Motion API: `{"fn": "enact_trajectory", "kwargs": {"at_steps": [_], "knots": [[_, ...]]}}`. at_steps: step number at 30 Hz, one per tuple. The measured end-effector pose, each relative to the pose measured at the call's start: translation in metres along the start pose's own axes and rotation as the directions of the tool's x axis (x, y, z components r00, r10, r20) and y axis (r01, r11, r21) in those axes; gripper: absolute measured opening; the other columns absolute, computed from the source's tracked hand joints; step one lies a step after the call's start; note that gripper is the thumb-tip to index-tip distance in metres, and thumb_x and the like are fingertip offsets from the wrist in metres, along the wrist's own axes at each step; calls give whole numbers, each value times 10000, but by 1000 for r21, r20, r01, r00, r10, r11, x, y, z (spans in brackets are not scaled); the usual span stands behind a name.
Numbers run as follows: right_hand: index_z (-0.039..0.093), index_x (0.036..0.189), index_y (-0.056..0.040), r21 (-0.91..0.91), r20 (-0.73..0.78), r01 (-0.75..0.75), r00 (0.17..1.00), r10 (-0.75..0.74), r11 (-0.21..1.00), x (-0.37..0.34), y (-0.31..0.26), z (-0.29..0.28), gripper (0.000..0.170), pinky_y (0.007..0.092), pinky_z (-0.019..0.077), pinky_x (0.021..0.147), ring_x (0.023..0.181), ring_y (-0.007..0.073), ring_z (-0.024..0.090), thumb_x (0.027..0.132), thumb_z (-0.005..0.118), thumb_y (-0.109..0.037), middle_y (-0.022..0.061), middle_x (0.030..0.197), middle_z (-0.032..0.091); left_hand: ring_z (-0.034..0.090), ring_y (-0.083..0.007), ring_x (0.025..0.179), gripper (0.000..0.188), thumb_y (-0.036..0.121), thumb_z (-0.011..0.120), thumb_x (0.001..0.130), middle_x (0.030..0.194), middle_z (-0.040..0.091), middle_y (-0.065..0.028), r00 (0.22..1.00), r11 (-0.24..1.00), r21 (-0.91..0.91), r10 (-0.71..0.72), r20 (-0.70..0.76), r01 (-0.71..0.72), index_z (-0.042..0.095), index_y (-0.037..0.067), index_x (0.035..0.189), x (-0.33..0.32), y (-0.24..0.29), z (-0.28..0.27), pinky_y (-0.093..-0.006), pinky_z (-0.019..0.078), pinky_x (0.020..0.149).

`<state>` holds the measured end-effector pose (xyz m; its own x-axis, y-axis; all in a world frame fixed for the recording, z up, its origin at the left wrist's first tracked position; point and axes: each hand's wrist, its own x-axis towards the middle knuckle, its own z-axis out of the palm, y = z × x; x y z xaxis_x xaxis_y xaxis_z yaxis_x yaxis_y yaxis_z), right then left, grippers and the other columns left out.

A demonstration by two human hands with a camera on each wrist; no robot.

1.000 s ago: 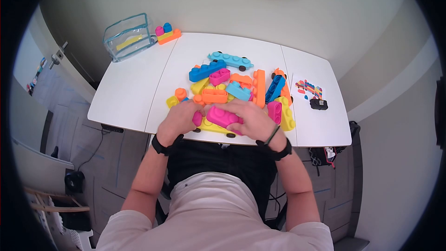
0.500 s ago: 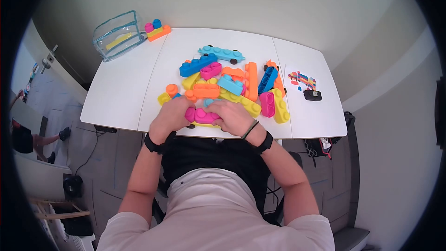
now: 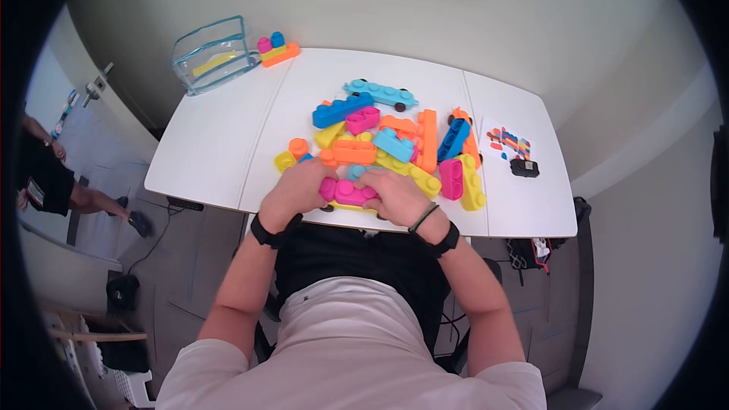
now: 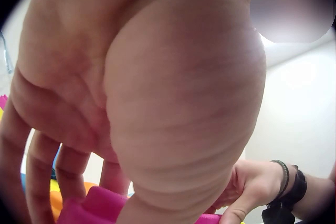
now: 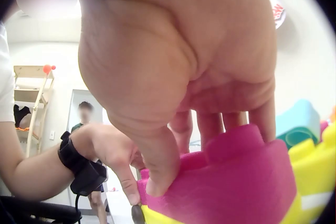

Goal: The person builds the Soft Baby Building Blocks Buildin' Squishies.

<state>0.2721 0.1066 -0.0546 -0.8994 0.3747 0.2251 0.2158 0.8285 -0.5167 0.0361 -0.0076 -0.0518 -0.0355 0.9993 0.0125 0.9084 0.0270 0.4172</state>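
Observation:
At the table's near edge a yellow wheeled base (image 3: 355,207) carries two pink blocks side by side. My left hand (image 3: 302,187) holds the smaller pink block (image 4: 100,203) at its left end, thumb on the near side and fingers on the far side. The longer pink block (image 5: 231,182) is gripped by my right hand (image 3: 399,194), with the thumb in front and fingers behind its studs. In the right wrist view it sits low over the yellow base, and the head view shows it right against the smaller block.
A pile of blocks lies just beyond my hands, with a yellow block (image 3: 421,179) close to the right hand. A light-blue wheeled base (image 3: 382,95) is farther back. At right are a picture sheet (image 3: 497,130) and a black box (image 3: 524,168). A clear bag (image 3: 216,61) stands back left.
My right hand has brought the longer pink block left and down onto the yellow base, beside the smaller one. A person has come into view by the door at left.

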Motion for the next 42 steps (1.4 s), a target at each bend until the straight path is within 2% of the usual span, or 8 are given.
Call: {"fn": "enact_trajectory", "kwargs": {"at_steps": [13, 15, 18, 22, 24, 32, 35, 42], "knots": [[727, 1198, -118, 41, 43, -50, 998, 48, 998, 2, 7, 1, 359, 510, 589, 880, 1132, 372, 707, 870, 867, -164, 119, 1161, 736, 713, -357, 1132, 564, 77, 939, 741, 1197, 752, -163, 995, 985, -143, 97, 5, -95, 777, 76, 1281, -1, -19, -11, -436, 584, 978], [721, 1196, -117, 18, 30, -41, 999, 40, 999, 1, 7, 2, 362, 511, 589, 879, 1128, 374, 709, 867, 867, -156, 125, 1159, 736, 734, -339, 1084, 476, 108, 920, 784, 1138, 760, -152, 990, 951, -309, -41, -134, -3, 772, 65, 1234, -4, -30, -30, -449, 596, 951], [711, 1202, -109, 16, 46, -68, 997, 67, 998, 0, 1, -3, 367, 512, 589, 890, 1136, 375, 709, 869, 860, -152, 128, 1160, 734, 751, -330, 1057, 500, 161, 941, 783, 1150, 771, -163, 910, 979, -172, -167, -380, 108, 765, 49, 1237, -5, -64, -34, -439, 602, 940], [706, 1211, -103, 26, 8, -30, 1000, 29, 999, 0, 9, 5, 369, 513, 588, 906, 1146, 373, 709, 875, 850, -153, 132, 1162, 740, 762, -331, 1052, 557, 240, 975, 765, 1171, 779, -179, 901, 943, -114, -331, -279, 311, 764, 45, 1242, -1, -89, -24, -431, 606, 933], [705, 1212, -98, 41, 48, -64, 997, 62, 997, 1, 5, 2, 372, 511, 585, 927, 1153, 374, 710, 873, 849, -149, 137, 1165, 748, 753, -314, 1014, 588, 294, 999, 741, 1137, 772, -158, 870, 867, -118, -491, -40, 484, 774, 58, 1231, 2, -92, -25, -415, 607, 892], [700, 1210, -99, 37, 37, -42, 998, 41, 998, 2, 8, 4, 385, 508, 587, 926, 1140, 379, 718, 863, 864, -131, 135, 1145, 759, 732, -303, 993, 574, 265, 1004, 743, 1094, 769, -144, 915, 915, -89, -398, -59, 393, 768, 60, 1225, -7, -75, -45, -412, 601, 889], [686, 1238, -96, 76, 53, -67, 997, 63, 995, 0, 5, 3, 411, 487, 584, 910, 1106, 372, 725, 874, 872, -143, 138, 1146, 750, 734, -312, 959, 609, 127, 974, 786, 1048, 747, -155, 903, 993, -118, -71, -423, 23, 627, 66, 1283, -11, -73, -40, -407, 602, 868], [611, 1256, -101, 29, 64, -103, 993, 101, 994, 4, 3, 1, 464, 518, 578, 882, 1090, 402, 725, 880, 874, -170, 170, 1105, 750, 730, -328, 923, 669, 18, 789, 893, 1033, 699, -146, 957, 893, -445, -63, -283, -73, 448, 77, 1466, -6, 13, -43, -396, 581, 875]]}}
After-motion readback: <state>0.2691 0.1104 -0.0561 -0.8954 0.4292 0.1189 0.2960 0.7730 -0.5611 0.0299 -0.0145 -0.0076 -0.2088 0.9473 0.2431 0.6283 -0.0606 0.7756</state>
